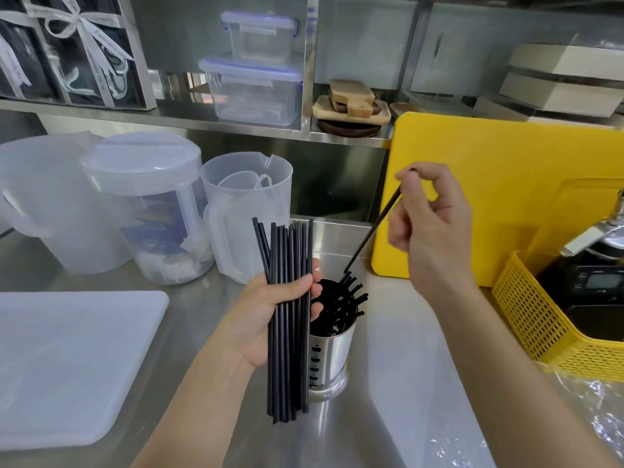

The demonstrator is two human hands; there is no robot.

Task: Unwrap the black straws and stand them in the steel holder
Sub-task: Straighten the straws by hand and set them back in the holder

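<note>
My left hand (266,319) grips an upright bundle of several black straws (288,366) just left of the steel holder (332,352). The holder stands on the steel counter and holds several black straws (349,297) that lean to the right. My right hand (429,231) is above and to the right of the holder and pinches the top of a single black straw (373,231). That straw slants down to the left, its lower tip just above the holder's mouth.
A white cutting board (67,363) lies at the left. Clear plastic jugs (141,211) stand behind it. A yellow cutting board (499,184) leans upright behind my right hand. A yellow perforated basket (526,315) sits at the right, crumpled clear plastic wrap (587,417) in front of it.
</note>
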